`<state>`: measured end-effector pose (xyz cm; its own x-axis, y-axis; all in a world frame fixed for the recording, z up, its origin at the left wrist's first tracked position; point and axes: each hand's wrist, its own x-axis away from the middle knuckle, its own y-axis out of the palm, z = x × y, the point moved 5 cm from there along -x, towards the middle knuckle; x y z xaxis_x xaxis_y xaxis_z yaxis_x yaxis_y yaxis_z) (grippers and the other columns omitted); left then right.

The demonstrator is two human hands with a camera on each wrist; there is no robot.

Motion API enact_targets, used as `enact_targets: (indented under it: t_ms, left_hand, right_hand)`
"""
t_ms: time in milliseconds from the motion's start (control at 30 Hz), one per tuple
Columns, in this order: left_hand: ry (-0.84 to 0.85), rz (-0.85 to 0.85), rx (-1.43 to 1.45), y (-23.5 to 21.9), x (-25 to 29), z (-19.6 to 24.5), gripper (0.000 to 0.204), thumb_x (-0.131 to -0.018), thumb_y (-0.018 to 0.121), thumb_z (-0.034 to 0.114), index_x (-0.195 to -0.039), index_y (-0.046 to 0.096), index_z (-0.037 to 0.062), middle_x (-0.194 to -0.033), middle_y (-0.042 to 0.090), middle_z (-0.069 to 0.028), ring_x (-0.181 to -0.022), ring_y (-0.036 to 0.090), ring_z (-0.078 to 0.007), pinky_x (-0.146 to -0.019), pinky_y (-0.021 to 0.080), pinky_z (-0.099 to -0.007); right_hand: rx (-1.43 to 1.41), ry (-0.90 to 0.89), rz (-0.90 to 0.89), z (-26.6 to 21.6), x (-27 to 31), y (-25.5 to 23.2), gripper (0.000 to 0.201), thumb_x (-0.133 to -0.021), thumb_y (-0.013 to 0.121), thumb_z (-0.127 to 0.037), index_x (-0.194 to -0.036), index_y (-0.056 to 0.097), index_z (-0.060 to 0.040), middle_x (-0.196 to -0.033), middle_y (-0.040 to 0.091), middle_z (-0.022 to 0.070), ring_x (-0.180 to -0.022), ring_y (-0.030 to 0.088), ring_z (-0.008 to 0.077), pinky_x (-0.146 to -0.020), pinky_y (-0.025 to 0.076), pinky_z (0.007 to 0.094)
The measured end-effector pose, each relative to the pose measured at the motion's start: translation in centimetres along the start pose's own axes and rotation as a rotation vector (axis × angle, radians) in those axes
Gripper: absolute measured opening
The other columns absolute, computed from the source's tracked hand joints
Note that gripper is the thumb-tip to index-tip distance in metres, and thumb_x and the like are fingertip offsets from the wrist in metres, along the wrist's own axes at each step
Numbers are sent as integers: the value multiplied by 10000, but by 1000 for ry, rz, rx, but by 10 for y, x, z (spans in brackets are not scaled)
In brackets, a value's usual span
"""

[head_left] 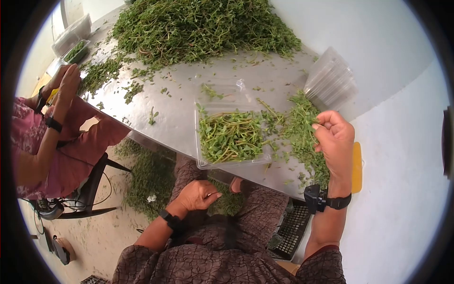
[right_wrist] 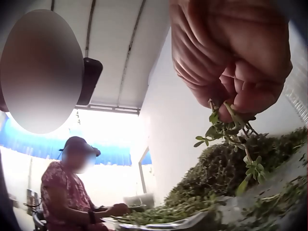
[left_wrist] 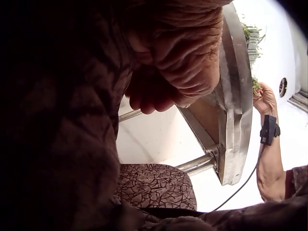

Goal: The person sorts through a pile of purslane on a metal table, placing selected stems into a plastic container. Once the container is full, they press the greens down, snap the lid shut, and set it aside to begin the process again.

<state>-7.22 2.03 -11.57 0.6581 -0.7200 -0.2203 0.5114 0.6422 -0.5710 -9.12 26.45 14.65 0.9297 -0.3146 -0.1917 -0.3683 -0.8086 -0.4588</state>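
Observation:
My right hand (head_left: pixel 335 142) is above the loose greens (head_left: pixel 302 128) on the right of the metal table. In the right wrist view its thumb and fingers pinch a few leafy sprigs (right_wrist: pixel 236 130) that hang down. My left hand (head_left: pixel 197 195) is over my lap, below the table edge, fingers curled in with nothing visible in them; the left wrist view shows it (left_wrist: pixel 178 57) from close by. Between the hands, at the table's front edge, stands a clear plastic box (head_left: pixel 203 162) with its lid folded back, filled with green stems (head_left: pixel 231 137).
A big heap of greens (head_left: pixel 203 28) covers the back of the table (head_left: pixel 175 113). Stacked clear boxes (head_left: pixel 331 80) lean near the right wall. Another person (head_left: pixel 42 142) sits at the left, beside a filled box (head_left: pixel 75 52). A black crate (head_left: pixel 291 232) stands below the table.

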Motion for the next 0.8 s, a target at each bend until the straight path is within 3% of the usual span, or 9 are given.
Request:
enact_targets:
  t_ms: [100,367,500,667,733,800]
  left_hand:
    - [15,33,15,-3,-2,4,254,-880,629,235,-716,636,41,-706,616,-124,-705,610,-339,-643,508,-441]
    - [-3,8,21,-3,0,0,173,-857,651,196,-782,652,40,-746,632,-129,-723,626,-338,-655,511,-427]
    - [-27,6,40,-4,1,-1,161,-852,653,194,-798,662,41,-766,643,-127,-733,634,-333,-664,517,-423]
    - [-34,9,48,-5,1,1,172,-856,658,204,-806,665,39,-775,650,-129,-743,639,-333,-673,522,-417]
    - [-37,8,51,-5,1,1,177,-858,660,209,-809,667,38,-778,651,-131,-744,639,-334,-675,522,-416]
    - [-39,29,82,-4,1,-1,266,-891,619,276,-768,646,42,-736,617,-140,-731,621,-356,-680,514,-440]
  right_hand:
    - [-89,-14,-73,-17,8,16,47,-860,574,36,-893,591,7,-721,569,-23,-571,478,13,-483,399,194]
    - [-344,-104,-244,-55,25,76,83,-873,574,95,-930,575,34,-749,598,-4,-603,505,6,-505,387,177]
    - [-331,-69,-343,-52,27,99,60,-886,569,75,-923,568,28,-739,606,0,-611,538,11,-505,396,176]
    - [-280,30,-322,-43,28,115,50,-892,591,3,-933,569,19,-698,609,8,-560,560,34,-485,429,207]
    - [-200,73,-327,-37,27,120,75,-901,606,-5,-963,579,26,-775,640,35,-560,571,47,-483,475,197]
    - [-154,26,-314,-29,26,121,91,-894,612,-14,-973,586,23,-717,626,33,-556,574,52,-440,438,219]
